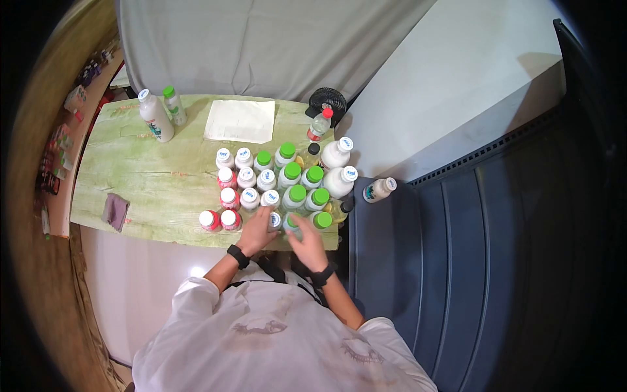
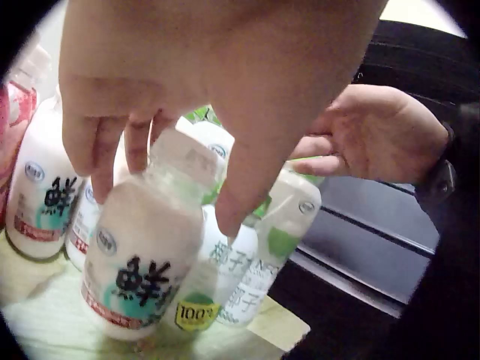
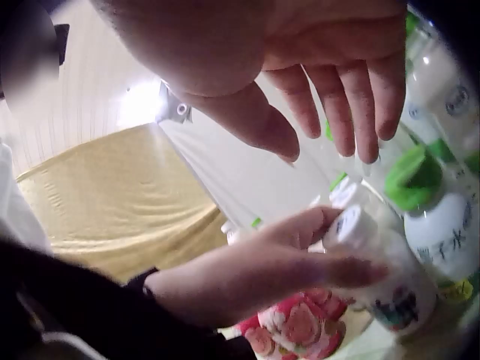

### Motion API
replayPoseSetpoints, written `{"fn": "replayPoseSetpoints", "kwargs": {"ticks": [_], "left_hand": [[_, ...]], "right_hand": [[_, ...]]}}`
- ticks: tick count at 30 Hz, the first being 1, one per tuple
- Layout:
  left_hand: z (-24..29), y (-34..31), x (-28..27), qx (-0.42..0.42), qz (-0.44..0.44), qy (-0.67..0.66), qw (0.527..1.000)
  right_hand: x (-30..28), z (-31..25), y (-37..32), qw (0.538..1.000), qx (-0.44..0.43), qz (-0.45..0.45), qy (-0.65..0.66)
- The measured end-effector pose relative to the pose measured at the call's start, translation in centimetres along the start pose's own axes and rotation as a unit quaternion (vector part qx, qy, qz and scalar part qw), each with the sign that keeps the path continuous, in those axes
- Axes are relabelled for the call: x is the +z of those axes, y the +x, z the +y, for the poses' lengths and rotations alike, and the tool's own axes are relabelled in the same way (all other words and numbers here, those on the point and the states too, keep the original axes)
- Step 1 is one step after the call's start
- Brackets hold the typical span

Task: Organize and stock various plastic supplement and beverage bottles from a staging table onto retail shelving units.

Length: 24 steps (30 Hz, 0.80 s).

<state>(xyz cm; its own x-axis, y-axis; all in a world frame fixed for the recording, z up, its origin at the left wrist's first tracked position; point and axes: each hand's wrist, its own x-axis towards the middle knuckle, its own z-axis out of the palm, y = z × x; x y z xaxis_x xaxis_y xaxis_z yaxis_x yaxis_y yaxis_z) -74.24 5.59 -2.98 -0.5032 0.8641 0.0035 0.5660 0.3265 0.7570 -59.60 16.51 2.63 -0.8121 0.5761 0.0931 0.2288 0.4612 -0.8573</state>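
At the table's front edge, my left hand (image 1: 257,233) has its fingers and thumb around a white milk bottle (image 2: 142,259) with a white cap, below the neck. The bottle's label bears large black characters over a teal patch. Just to its right, my right hand (image 1: 308,248) hovers over green-capped coconut water bottles (image 3: 442,232), its fingers loosely extended and holding nothing in the right wrist view. More white milk bottles (image 2: 41,187) stand behind and left of the gripped one. Pink bottles (image 1: 230,220) with white caps form the left side of the group.
Large white bottles (image 1: 338,181) and a red-capped bottle (image 1: 319,125) stand on the right, near a black fan (image 1: 328,104). Paper (image 1: 240,121) lies at the back; two bottles stand back left. A purple cloth (image 1: 115,212) lies front left. Another bottle (image 1: 379,190) is beyond the table's right edge.
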Motion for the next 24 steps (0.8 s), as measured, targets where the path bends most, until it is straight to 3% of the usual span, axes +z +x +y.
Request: {"fn": "replayPoseSetpoints", "kwargs": {"ticks": [2,6,9,10,13,21,24], "left_hand": [[-0.3,-0.3,0.8,-0.017,0.018,-0.016,1.0],[-1.9,-0.6,1.8,-0.031,0.043,-0.043,0.998],[-2.2,-0.5,2.0,-0.065,0.007,-0.041,0.997],[-1.9,-0.6,1.9,-0.072,0.01,-0.05,0.996],[-2.4,-0.5,2.1,-0.065,0.001,-0.031,0.997],[-3.4,-0.7,1.8,-0.055,-0.02,-0.033,0.998],[-3.2,-0.6,1.4,-0.012,0.008,-0.015,1.0]], "right_hand": [[1.7,1.2,-0.4,0.999,0.025,-0.048,-0.003],[4.0,2.9,0.0,0.998,-0.01,-0.059,-0.025],[5.2,4.0,0.9,0.996,-0.002,-0.083,-0.026],[5.9,4.4,1.0,0.996,-0.038,-0.06,-0.057],[5.6,3.6,0.9,0.99,0.028,-0.111,-0.077],[5.8,4.0,1.1,0.993,-0.031,-0.1,-0.054],[5.9,4.4,1.4,0.992,-0.009,-0.119,-0.05]]}}
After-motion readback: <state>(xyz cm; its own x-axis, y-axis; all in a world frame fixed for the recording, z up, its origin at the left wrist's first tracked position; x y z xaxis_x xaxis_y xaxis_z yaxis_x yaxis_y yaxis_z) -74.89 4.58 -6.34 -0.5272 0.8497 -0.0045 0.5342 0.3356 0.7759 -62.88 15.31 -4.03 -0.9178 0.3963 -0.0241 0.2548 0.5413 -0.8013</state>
